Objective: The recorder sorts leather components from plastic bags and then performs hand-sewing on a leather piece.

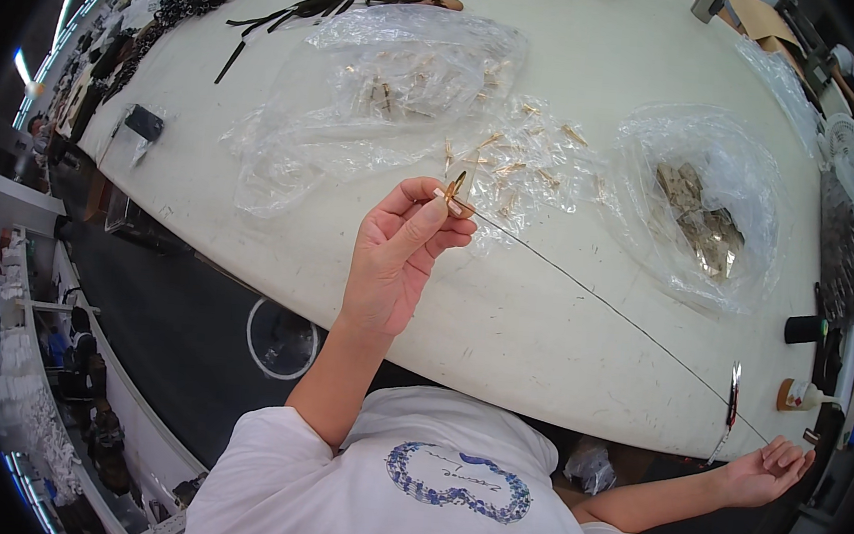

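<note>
Over the near part of the pale table, my left hand pinches a small gold-coloured metal piece between thumb and fingers. A thin dark cord runs taut from that piece down to the right. My right hand, low by the table's right edge, is closed with fingers curled around the cord's far end. Just beyond my left hand, several similar gold metal pieces lie scattered on clear plastic. Whether the cord is tied to the held piece is too small to tell.
Clear plastic bags lie at the back. Another bag on the right holds shiny metallic-looking pieces. Near the right edge are slim metal scissors or tweezers, an amber bottle and a dark spool. Black strips lie far left.
</note>
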Demonstrator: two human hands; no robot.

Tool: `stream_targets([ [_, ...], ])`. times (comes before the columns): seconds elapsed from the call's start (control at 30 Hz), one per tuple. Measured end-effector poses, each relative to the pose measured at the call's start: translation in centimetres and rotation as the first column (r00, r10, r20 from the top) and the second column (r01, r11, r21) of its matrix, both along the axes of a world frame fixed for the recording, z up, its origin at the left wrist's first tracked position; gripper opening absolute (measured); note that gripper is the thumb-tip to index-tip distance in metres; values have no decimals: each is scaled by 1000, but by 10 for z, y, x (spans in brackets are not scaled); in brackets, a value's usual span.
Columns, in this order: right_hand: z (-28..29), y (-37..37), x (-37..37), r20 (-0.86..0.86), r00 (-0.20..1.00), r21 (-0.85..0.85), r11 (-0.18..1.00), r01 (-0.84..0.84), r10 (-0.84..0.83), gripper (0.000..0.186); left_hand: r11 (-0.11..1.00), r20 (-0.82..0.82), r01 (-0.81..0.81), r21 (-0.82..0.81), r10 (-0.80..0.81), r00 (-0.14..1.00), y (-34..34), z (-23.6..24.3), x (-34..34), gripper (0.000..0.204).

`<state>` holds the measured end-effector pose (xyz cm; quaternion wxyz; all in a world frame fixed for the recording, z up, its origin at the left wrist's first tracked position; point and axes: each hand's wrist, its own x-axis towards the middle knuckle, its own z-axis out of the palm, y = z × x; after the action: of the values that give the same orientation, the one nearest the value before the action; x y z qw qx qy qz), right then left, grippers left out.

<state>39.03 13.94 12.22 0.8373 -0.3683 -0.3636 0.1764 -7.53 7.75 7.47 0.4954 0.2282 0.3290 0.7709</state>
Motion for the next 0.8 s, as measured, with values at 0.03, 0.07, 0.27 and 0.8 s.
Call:
stream_targets([
  [0.03, -2, 2, -6, 30, 999, 33, 999, -28, 27, 21, 1000, -7, 19, 21, -19, 1000, 0, 0, 2, 19],
  [0.07, -4, 4, -16, 33, 984, 27, 984, -178, 177, 21, 999, -9, 38, 1, -38, 999, 0, 0, 4, 19],
  [0.27, -39, 0, -157, 139, 793, -424, 759, -493, 593, 13, 966, 43, 257, -17, -256, 966, 3, -3, 33, 17],
  [0.8, -30, -29, -245, -654, 9, -116, -89, -989, 757, 23, 970, -174, 226, -89, -239, 955, 0, 2, 61, 15],
])
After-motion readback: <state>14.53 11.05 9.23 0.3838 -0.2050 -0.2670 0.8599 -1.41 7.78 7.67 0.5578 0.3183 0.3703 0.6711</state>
